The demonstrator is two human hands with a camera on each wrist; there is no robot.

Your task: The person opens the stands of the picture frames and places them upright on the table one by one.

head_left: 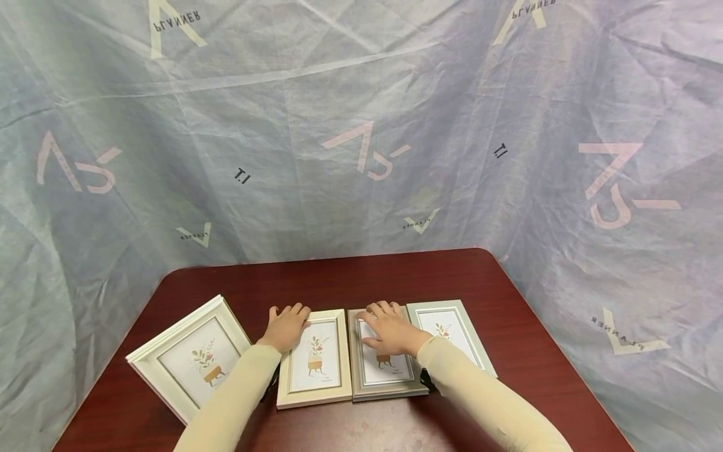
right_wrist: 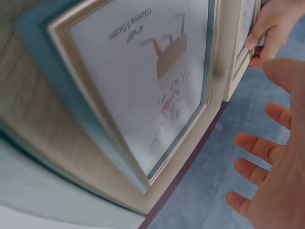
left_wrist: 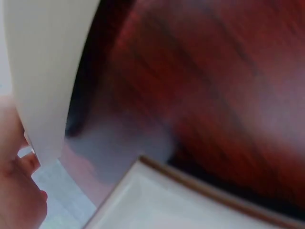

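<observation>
A cream picture frame lies face up near the middle of the table. My left hand grips its far left corner, thumb on the front and fingers at the edge, as the right wrist view shows. Right beside it lies a taupe picture frame with a silver inner border. Over its upper part hovers my right hand. In the right wrist view, that right hand has its fingers spread and extended past the far edge, holding nothing. Both frames carry a print of a potted plant.
A larger white picture frame stands tilted at the left, partly behind the left sleeve. A pale grey-green picture frame lies at the right, partly under the right sleeve. The dark red table ends at a hanging grey cloth.
</observation>
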